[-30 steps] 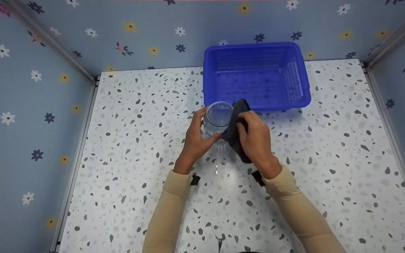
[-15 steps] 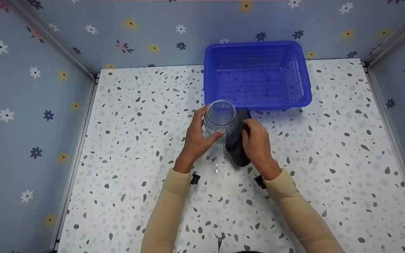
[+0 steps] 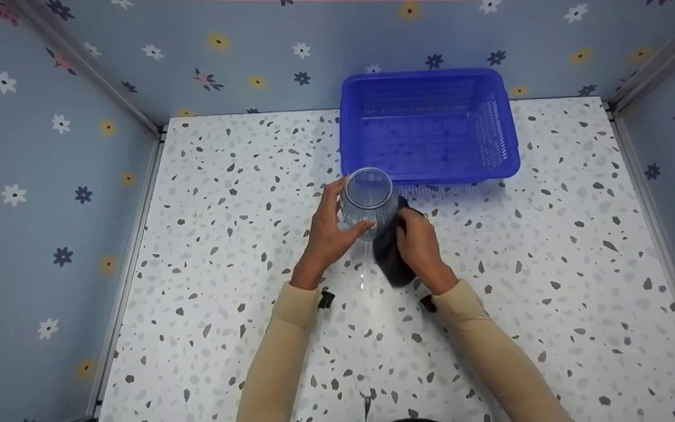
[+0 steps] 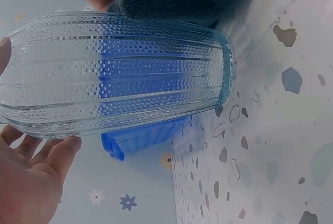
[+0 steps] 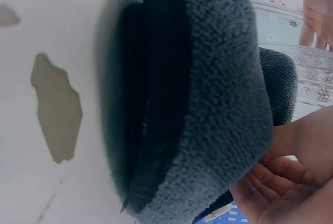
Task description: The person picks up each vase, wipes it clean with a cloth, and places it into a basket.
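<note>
While both my arms reach fwd over the speckled terrazzo-look table (image 3: 226, 246), the biggest thing on it is the blue plastic basket (image 3: 428, 126), w/ slotted walls & base, sitting at the far side near the flower-print back wall (image 3: 244, 53). Just in front of its near-left corner is the clear ribbed glass jar (image 3: 367, 202), mouth up toward the head cam, base low near the tabletop; can't tell if it's touching the surface. L wrist view shows the jar (image 4: 114, 73) w/ dotted ribs running its length, blue of the basket showing thru the glass. My left hand (image 3: 329, 231) wraps the jar's left side, fingers curled round the far wall, thumb across the near side, so a firm grip. Next down in size, the dark grey fleece cloth (image 3: 389, 252) is pressed vs the jar's right side, hanging down toward the table. R wrist view has the cloth (image 5: 208, 104) folded thick, filling most of the frame, jar just behind it. My right hand (image 3: 419, 246) is bunched round the cloth, fingers curled into it, thumb on top, holding it against the glass. Beige sleeves (image 3: 282, 351) cover both forearms to the wrists.
</note>
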Demonstrator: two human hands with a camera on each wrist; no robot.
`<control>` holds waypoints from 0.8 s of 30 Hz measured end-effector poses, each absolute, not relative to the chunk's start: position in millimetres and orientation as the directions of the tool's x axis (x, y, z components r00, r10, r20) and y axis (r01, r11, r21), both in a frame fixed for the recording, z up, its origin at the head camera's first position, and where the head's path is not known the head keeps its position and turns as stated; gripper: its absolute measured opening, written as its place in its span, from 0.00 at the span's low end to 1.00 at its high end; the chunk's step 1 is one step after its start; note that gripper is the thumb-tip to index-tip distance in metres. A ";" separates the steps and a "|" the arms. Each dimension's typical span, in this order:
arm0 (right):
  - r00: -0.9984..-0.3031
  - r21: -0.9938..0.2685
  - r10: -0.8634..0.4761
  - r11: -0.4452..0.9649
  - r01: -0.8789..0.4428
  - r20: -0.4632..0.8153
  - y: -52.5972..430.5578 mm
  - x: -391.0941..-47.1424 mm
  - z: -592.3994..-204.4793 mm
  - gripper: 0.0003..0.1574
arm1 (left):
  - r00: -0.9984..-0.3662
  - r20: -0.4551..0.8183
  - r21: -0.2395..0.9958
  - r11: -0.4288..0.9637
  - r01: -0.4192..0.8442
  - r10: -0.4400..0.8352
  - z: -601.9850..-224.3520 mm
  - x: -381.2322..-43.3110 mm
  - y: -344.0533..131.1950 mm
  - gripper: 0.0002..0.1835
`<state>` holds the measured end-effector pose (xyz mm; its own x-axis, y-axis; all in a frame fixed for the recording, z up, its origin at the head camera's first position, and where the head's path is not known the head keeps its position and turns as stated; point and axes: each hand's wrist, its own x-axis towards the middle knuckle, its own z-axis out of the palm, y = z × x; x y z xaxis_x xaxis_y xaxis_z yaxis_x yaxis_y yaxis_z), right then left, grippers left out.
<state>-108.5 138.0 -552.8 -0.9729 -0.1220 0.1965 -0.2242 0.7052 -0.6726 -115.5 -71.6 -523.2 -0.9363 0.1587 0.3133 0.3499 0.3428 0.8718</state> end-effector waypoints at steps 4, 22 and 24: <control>-0.970 -0.688 -0.125 0.686 -0.238 0.210 140.3 -107.4 -552.6 0.09 | -0.939 0.303 0.876 0.339 0.342 0.163 -523.7 -114.5 -71.6 0.47; -0.939 -0.749 -0.072 0.584 -0.314 0.338 136.1 -97.6 -459.1 0.10 | -0.935 0.315 0.878 0.324 0.353 0.166 -523.3 -116.5 -72.6 0.46; -0.942 -0.767 -0.088 0.557 -0.317 0.325 140.3 -99.1 -457.6 0.10 | -0.934 0.314 0.879 0.321 0.353 0.168 -523.8 -116.5 -72.7 0.46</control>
